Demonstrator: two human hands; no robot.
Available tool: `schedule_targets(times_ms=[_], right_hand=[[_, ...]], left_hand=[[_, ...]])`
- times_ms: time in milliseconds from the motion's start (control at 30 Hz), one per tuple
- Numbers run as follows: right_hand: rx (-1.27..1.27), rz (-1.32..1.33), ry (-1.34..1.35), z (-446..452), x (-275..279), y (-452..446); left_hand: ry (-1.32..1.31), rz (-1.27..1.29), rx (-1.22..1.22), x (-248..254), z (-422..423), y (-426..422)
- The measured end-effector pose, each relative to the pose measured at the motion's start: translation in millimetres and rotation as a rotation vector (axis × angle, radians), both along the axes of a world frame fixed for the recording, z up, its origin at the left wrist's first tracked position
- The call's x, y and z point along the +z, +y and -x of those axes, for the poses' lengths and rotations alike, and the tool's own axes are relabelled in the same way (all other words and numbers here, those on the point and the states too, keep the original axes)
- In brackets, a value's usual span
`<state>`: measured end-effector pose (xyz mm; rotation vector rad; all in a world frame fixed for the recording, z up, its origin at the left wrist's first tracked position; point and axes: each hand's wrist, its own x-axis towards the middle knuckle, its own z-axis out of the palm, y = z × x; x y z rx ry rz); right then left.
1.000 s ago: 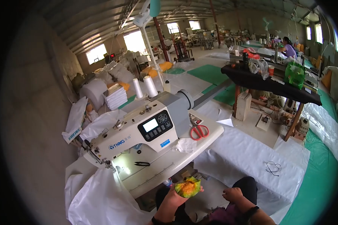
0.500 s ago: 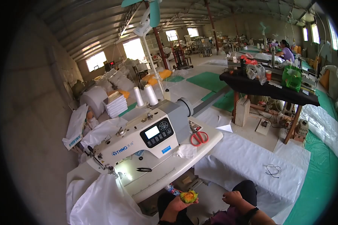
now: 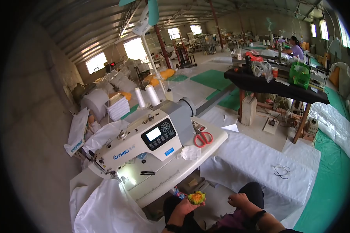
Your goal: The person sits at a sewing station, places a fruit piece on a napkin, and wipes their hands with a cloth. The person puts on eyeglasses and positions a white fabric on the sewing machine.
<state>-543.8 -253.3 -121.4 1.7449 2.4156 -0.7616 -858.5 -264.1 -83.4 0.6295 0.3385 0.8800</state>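
Observation:
My left hand (image 3: pixel 186 206) is closed around a piece of food (image 3: pixel 197 197) with a green outside and an orange middle, held low in front of the sewing table. My right hand (image 3: pixel 238 200) rests by my right knee with its fingers curled; whether anything is inside them is too small to tell. Above my left hand stands a white sewing machine (image 3: pixel 144 141) with its lamp lit. Red-handled scissors (image 3: pixel 203 139), black snips (image 3: pixel 147 173) and a crumpled white cloth (image 3: pixel 189 153) lie on the machine's table (image 3: pixel 171 174).
White fabric (image 3: pixel 105 209) hangs off the table's left end. Glasses (image 3: pixel 281 171) lie on a white-covered surface (image 3: pixel 252 155) at the right. Beyond is a black-covered table (image 3: pixel 276 87) with a green bag (image 3: pixel 299 73). A person (image 3: pixel 296 49) sits farther back.
My left hand has lowered a little with the food and tilted it. My right hand has stayed nearly in place. The camera view has shifted slightly.

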Motion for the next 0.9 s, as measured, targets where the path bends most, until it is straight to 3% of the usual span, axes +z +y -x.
schedule_targets(times_ms=[700, 800, 900], right_hand=[[0.027, -0.060, 0.025, 2.9, 4.0, -0.1], [0.032, -0.036, 0.032, 2.0, 4.0, -1.7], [0.024, -0.028, 0.037, 2.8, 6.9, -0.5]], left_hand=[[0.025, -0.058, 0.078, 4.0, -7.8, -2.0], [-0.007, -0.121, 0.089, 5.9, -10.8, -4.0], [-0.117, -0.016, 0.085, 14.4, -12.3, -3.3]])
